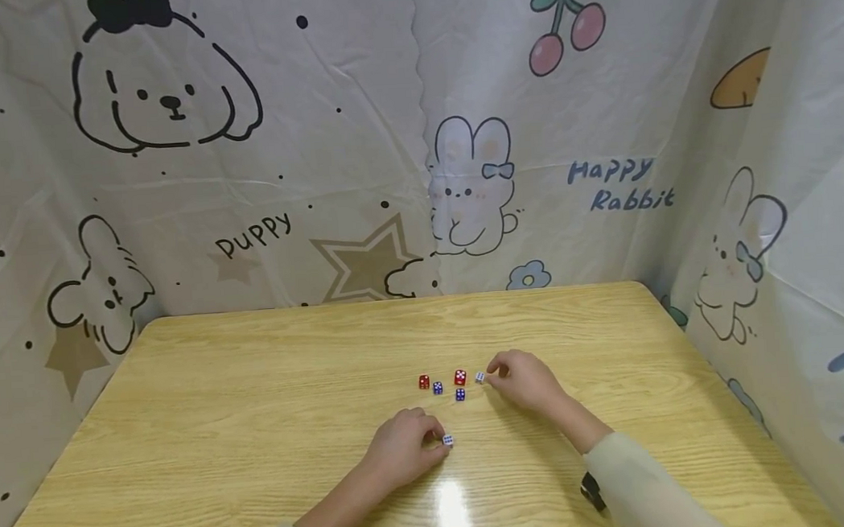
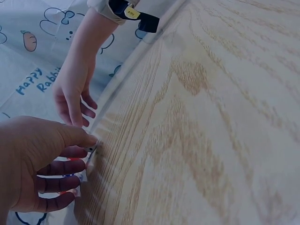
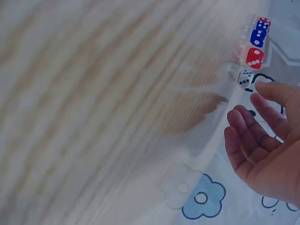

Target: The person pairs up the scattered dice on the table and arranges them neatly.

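My left hand [image 1: 404,448] pinches a white die [image 1: 448,440] between thumb and fingers, low over the wooden table [image 1: 255,386]. In the left wrist view that white die [image 2: 90,149] shows as a small corner at the thumb tip. A second white die [image 1: 480,378] stands right at the fingertips of my right hand [image 1: 523,380]. The right wrist view has this white die [image 3: 245,78] just beyond the hand's loosely bent, parted fingers. Left of it are a red die [image 1: 460,377], a blue die [image 1: 461,394], another blue die [image 1: 438,388] and another red die [image 1: 424,382].
A printed cloth [image 1: 354,98] with cartoon animals hangs behind the table and along both sides. A black strapped device [image 1: 592,491] sits at the right wrist, by the sleeve [image 1: 638,476]. Light glares off the tabletop near the front.
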